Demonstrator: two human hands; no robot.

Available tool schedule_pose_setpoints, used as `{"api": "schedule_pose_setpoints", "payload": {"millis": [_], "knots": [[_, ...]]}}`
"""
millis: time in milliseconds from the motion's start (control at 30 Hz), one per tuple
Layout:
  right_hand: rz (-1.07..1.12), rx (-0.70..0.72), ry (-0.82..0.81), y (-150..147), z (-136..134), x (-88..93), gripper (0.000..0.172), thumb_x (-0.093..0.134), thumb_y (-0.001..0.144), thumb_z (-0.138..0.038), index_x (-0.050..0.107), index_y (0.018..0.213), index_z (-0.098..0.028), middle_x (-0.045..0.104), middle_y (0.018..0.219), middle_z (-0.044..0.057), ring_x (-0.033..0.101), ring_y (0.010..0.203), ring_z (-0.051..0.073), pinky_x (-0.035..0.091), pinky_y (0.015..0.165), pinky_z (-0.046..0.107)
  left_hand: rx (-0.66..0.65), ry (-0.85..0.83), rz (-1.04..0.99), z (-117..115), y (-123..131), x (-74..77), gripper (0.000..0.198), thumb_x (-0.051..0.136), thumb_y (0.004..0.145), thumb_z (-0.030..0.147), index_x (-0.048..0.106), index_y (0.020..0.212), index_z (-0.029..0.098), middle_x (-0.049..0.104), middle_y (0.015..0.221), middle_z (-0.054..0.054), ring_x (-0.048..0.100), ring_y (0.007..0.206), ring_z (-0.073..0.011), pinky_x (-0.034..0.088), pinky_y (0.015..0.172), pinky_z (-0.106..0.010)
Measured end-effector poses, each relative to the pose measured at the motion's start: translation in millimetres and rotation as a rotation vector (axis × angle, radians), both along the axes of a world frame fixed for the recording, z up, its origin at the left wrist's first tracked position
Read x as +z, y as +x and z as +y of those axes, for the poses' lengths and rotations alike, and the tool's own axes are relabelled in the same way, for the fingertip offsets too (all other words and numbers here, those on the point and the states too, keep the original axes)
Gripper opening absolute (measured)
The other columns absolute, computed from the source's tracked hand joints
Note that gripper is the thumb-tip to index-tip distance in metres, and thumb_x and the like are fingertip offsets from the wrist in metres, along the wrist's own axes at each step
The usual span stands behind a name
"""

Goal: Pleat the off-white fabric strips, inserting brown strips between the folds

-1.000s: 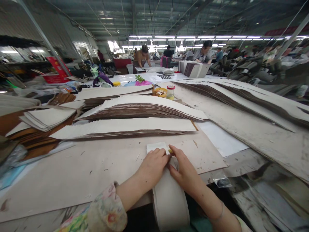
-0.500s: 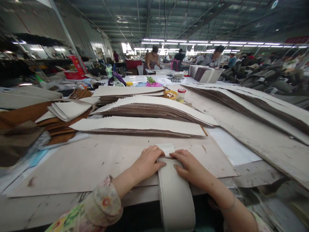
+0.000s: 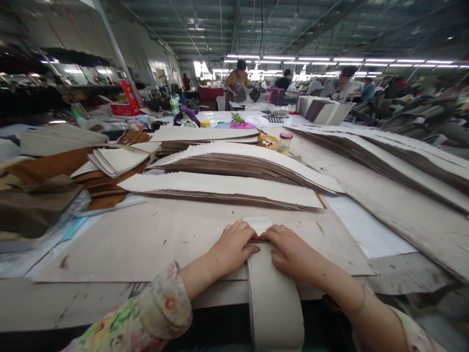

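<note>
A long off-white strip of material (image 3: 273, 293) runs from the table edge toward me and hangs down over it. My left hand (image 3: 230, 247) lies on the strip's left side with fingers pressed flat on it. My right hand (image 3: 295, 252) rests on the strip's right side, fingers stretched across it, fingertips nearly meeting those of the left. The strip's far end (image 3: 258, 224) pokes out beyond both hands. All of this sits on a grey-brown board (image 3: 146, 239).
Fanned stacks of white-and-brown sheets (image 3: 234, 183) lie just beyond my hands, with more stacks (image 3: 384, 151) on the right and folded pieces (image 3: 117, 159) on the left. A jar (image 3: 285, 143) and a bowl (image 3: 268, 141) stand farther back. Several people work at distant tables.
Both hands have flattened on the strip and slid slightly toward me; one second ago they pinched its fold near the far end. The view has shifted a little.
</note>
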State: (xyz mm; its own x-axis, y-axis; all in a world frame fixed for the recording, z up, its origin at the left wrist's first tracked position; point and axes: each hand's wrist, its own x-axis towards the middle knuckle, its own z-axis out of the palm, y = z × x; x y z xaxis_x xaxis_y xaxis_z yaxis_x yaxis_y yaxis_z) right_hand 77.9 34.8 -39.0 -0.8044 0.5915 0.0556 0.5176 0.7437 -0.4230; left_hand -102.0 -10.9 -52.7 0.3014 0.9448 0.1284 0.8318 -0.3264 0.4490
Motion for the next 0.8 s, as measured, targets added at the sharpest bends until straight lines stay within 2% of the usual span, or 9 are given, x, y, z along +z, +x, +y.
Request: {"api": "schedule_pose_setpoints", "payload": {"millis": [167,300,433,600,700,800], "knots": [[-0.049,0.021,0.080,0.1,-6.1,0.5,0.039,0.042,0.066,-0.003,0.055,0.101,-0.016,0.054,0.094,0.007,0.046,0.092,0.020,0.037,0.084,0.035,-0.022,0.021,0.055,-3.1,1.8,-0.4,0.011,0.055,0.081,0.028,0.053,0.089,0.020,0.055,0.094,0.000,0.047,0.092,-0.0185,0.035,0.076,-0.031],[-0.129,0.008,0.247,-2.3,-15.4,-6.1,0.034,0.041,0.070,-0.001,0.056,0.098,-0.015,0.054,0.087,0.007,0.048,0.084,0.020,0.041,0.080,0.036,-0.043,0.101,0.223,-7.4,3.2,-3.1,0.013,0.044,0.088,0.028,0.053,0.089,0.018,0.054,0.091,-0.003,0.046,0.089,-0.0193,0.035,0.076,-0.033],[-0.165,-0.028,0.448,-7.4,-25.6,-15.7,0.030,0.041,0.074,0.001,0.055,0.095,-0.013,0.055,0.084,0.008,0.051,0.078,0.021,0.044,0.074,0.036,-0.111,0.152,0.326,-15.2,-1.3,-6.7,0.022,0.034,0.091,0.020,0.049,0.107,0.020,0.053,0.094,-0.003,0.046,0.088,-0.0188,0.034,0.079,-0.034],[-0.103,-0.102,0.578,-11.2,-35.7,-23.8,0.021,0.045,0.082,-0.015,0.053,0.101,-0.012,0.057,0.083,0.009,0.053,0.079,0.024,0.045,0.073,0.038,-0.085,0.108,0.296,-32.1,-12.9,-14.5,0.034,0.036,0.089,0.015,0.039,0.123,0.020,0.053,0.104,-0.005,0.044,0.095,-0.0198,0.035,0.083,-0.034],[-0.036,-0.140,0.582,-10.4,-39.0,-28.8,0.022,0.040,0.085,-0.017,0.052,0.104,-0.013,0.057,0.085,0.010,0.054,0.081,0.023,0.044,0.076,0.038,-0.051,0.064,0.227,-36.7,-19.8,-12.4,0.030,0.035,0.090,0.016,0.044,0.118,0.019,0.055,0.101,-0.005,0.046,0.093,-0.0192,0.037,0.083,-0.033],[0.010,-0.160,0.543,-8.9,-40.2,-32.4,0.025,0.038,0.087,-0.018,0.051,0.107,-0.011,0.056,0.088,0.011,0.053,0.085,0.023,0.044,0.077,0.038,-0.047,0.004,0.114,-28.6,-27.2,-0.3,0.023,0.035,0.090,0.019,0.056,0.099,0.018,0.056,0.092,-0.004,0.049,0.089,-0.0168,0.040,0.081,-0.028]]}}
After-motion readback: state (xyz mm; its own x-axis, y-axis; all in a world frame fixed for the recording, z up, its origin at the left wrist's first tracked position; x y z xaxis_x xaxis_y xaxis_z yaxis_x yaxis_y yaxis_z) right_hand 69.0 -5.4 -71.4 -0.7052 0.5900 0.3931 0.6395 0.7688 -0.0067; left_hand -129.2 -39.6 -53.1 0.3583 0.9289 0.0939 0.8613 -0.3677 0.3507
